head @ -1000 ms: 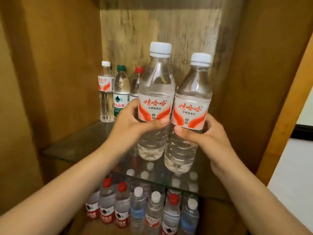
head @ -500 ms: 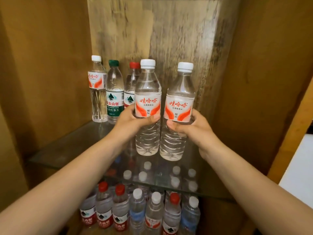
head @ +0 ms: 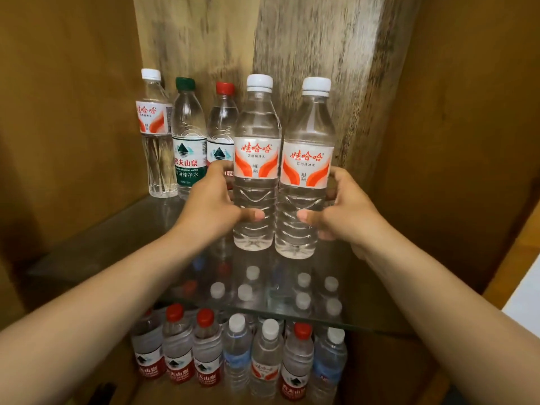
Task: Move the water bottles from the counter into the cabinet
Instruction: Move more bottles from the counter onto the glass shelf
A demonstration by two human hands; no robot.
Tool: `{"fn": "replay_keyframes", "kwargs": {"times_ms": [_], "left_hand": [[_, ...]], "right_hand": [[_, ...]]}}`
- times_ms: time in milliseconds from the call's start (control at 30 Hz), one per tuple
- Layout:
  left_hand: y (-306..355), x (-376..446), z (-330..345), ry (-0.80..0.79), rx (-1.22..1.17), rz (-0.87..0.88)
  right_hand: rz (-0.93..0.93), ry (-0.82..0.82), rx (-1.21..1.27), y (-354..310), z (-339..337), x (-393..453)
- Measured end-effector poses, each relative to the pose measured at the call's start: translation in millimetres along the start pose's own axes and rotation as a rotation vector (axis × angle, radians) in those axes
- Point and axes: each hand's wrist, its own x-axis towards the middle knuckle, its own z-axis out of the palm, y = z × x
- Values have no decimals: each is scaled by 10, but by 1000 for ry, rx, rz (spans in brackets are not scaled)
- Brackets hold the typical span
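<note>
On the glass shelf (head: 96, 247) inside the cabinet (head: 453, 141), I see two clear, white-capped bottles, upright and touching, with red-and-white labels (water nearly to the neck). My left hand (head: 210, 206) grips the left bottle (head: 256, 159), fingers curled round its ribbed lower body; my right hand (head: 347, 211) likewise grips the right bottle (head: 306, 168). Three more bottles (head: 187, 141) stand behind, at the left.

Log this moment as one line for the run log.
left hand grips white-capped bottle | right hand grips second bottle | both upright over glass shelf | contact unclear
</note>
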Motion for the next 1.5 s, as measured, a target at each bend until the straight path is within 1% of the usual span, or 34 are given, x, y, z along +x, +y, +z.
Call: {"fn": "replay_keyframes", "kwargs": {"times_ms": [300,433,567,667,800,933,1000,1067,1167,1300,1433,1500], "left_hand": [[-183,460,155,59,-42,-62],[-268,542,201,105,-13,-59],[-305,635,226,119,13,-61],[-317,715,253,134,59,-76],[-295,770,287,161,145,-51],[-210,755,314,173,352,21],[-148,767,313,158,517,57],[-78,805,292,125,651,56],[-23,880,273,73,728,8],[4,951,286,40,720,-49],[-41,969,335,-1,629,-103],[-122,924,360,-31,593,-101]], "right_hand": [[52,78,6,15,172,414],[63,100,-2,41,215,566],[70,117,4,69,252,690],[69,127,18,95,278,773],[70,147,22,117,321,889],[77,162,7,132,334,998],[78,171,12,152,333,1045],[70,179,6,172,344,1081],[52,181,-17,195,359,1128],[49,174,-7,221,358,1180],[51,158,20,260,356,1230],[47,145,24,281,356,1254]]}}
